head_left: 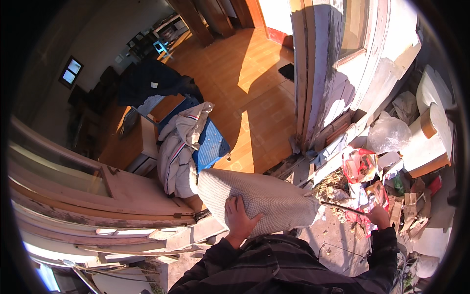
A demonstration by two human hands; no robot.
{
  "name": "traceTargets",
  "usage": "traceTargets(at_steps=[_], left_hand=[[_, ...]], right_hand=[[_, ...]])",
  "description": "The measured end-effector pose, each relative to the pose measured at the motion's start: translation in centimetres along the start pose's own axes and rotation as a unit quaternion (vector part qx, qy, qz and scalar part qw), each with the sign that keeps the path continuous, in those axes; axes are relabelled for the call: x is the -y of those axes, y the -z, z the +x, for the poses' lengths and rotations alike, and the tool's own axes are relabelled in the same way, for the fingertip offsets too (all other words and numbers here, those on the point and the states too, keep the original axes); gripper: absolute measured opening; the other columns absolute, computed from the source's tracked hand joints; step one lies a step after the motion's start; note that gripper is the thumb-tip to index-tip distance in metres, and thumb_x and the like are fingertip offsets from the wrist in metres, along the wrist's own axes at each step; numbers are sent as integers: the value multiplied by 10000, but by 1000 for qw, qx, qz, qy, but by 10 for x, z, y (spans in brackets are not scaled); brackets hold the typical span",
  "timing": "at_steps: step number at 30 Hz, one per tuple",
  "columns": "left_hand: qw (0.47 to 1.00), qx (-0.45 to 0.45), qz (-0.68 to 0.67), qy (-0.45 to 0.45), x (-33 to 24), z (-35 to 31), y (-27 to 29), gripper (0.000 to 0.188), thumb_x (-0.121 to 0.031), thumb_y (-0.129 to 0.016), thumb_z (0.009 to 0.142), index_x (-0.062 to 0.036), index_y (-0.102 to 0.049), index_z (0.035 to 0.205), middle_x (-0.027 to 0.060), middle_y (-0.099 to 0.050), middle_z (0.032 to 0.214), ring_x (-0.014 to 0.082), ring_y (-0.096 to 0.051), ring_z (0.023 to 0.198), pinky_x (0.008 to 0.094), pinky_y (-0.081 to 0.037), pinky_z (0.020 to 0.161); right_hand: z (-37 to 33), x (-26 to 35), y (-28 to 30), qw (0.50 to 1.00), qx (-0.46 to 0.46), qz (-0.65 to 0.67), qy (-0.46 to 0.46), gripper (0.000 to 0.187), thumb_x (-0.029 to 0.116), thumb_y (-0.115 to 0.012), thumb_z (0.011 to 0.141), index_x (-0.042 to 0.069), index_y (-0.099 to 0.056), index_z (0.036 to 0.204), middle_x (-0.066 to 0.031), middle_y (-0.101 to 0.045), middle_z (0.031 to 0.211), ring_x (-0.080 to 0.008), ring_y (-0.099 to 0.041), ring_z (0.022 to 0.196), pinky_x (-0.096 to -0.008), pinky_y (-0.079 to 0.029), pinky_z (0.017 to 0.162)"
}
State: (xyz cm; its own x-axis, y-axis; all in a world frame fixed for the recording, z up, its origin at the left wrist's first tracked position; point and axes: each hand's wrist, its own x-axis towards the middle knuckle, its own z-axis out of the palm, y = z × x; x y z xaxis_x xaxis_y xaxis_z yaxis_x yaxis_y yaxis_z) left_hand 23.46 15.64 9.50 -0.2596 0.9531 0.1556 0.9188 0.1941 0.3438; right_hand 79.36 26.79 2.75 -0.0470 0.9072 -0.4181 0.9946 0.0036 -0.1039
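A long pale cushion (267,198) with a dotted, textured cover stretches across the doorway in front of me. My left hand (240,218) lies on its near side, fingers and thumb spread against the cover. Off to the right, my right hand (378,217) is closed around a thin dark stick (345,208). The stick points left, its far tip close to the cushion's right end; whether they touch I cannot tell. A crumpled light jacket (178,169) with striped trim hangs beside the cushion's left end, over a blue padded seat (211,144).
Wooden door frames (325,83) stand on the right, and a pinkish door panel (139,196) is on the left. Plastic bags (360,164), cardboard (411,208) and other rubbish pile up at the right. Inside are an orange tiled floor (264,105), dark clothing (152,81) and a blue stool (160,46).
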Motion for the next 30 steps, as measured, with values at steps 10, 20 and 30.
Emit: traceTargets(at_steps=[10, 20, 30], left_hand=[[1000, 13, -1, 14, 6, -2, 4, 943, -479, -803, 642, 74, -407, 1296, 253, -360, 1292, 448, -316, 1256, 535, -275, 1062], [1000, -18, -19, 9, 23, -7, 9, 922, -514, -776, 640, 31, -441, 1304, 235, -400, 1287, 432, -342, 1261, 531, -273, 1072], [998, -24, -45, 23, 28, -12, 6, 939, -495, -789, 633, 24, -425, 1324, 234, -388, 1298, 446, -321, 1275, 545, -231, 1091]], right_hand=[[33, 42, -137, 772, 352, 526, -64, 304, 334, -659, 904, 42, -745, 907, 8, -593, 609, -93, -512, 518, -253, -360, 469], [85, 40, -155, 947, 88, 64, 301, 102, 132, -644, 716, 108, -695, 801, -135, -667, 895, -326, -626, 936, -424, -506, 774], [79, 97, -170, 990, 103, 22, 97, 291, 326, -590, 799, 63, -697, 736, -215, -645, 753, -403, -644, 772, -476, -511, 680]])
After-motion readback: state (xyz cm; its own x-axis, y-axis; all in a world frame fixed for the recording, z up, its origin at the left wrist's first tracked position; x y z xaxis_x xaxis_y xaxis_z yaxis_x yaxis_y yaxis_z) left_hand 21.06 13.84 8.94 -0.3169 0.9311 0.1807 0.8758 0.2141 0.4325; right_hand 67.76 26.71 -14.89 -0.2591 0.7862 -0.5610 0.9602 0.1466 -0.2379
